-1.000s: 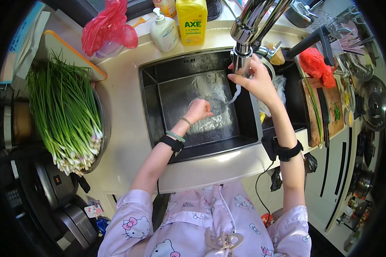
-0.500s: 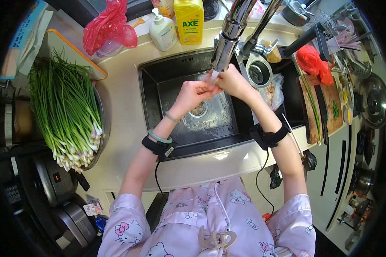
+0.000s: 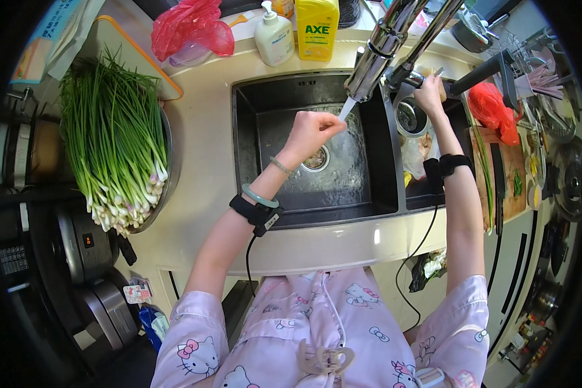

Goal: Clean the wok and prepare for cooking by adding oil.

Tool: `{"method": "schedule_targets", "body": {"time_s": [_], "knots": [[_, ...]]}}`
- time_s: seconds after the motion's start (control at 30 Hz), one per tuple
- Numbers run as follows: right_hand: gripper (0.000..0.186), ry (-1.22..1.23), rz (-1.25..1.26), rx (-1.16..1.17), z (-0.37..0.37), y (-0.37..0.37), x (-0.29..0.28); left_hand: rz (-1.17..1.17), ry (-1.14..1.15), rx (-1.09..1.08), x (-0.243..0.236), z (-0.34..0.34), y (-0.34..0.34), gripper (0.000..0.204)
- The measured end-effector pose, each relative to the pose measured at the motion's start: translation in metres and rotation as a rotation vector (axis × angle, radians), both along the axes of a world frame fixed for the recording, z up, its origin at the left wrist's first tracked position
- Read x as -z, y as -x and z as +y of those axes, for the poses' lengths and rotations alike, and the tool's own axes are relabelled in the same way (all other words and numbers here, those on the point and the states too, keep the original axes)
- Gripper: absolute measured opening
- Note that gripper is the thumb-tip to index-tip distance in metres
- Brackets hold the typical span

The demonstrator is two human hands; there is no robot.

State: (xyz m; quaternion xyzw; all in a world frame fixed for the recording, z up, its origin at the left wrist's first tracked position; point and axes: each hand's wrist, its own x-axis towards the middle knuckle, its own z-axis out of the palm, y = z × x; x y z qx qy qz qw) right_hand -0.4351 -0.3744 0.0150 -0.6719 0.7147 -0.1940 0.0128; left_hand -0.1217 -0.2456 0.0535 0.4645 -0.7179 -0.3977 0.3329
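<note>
One closed left hand met the water; the right hand was at the faucet lever, its grip unclear. That metal seemed stiff, slick, best held by its tip.

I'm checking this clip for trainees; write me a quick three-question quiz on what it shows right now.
1. Multiple choice: which is the right hand nearest to?
A) the soap bottle
B) the tap handle
C) the knife

2. True or false: the spring onions are to the left of the sink.

3. Fill in the blank: the hand closer to the water running from the tap is the ____ one.

Key: 1. B. 2. True. 3. Left: the left hand has its fingertips by the stream.
</note>
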Motion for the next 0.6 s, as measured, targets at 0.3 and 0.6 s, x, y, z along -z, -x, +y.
{"method": "schedule_targets", "body": {"time_s": [0.3, 0.6], "knots": [[0.039, -0.006, -0.631, 0.389, -0.033, 0.016, -0.007, 0.049, -0.028, 0.025, 0.007, 0.012, -0.027, 0.020], [0.043, -0.269, 0.163, 0.065, 0.007, -0.013, -0.034, -0.079, -0.169, -0.201, 0.024, 0.037, -0.070, 0.011]]}}
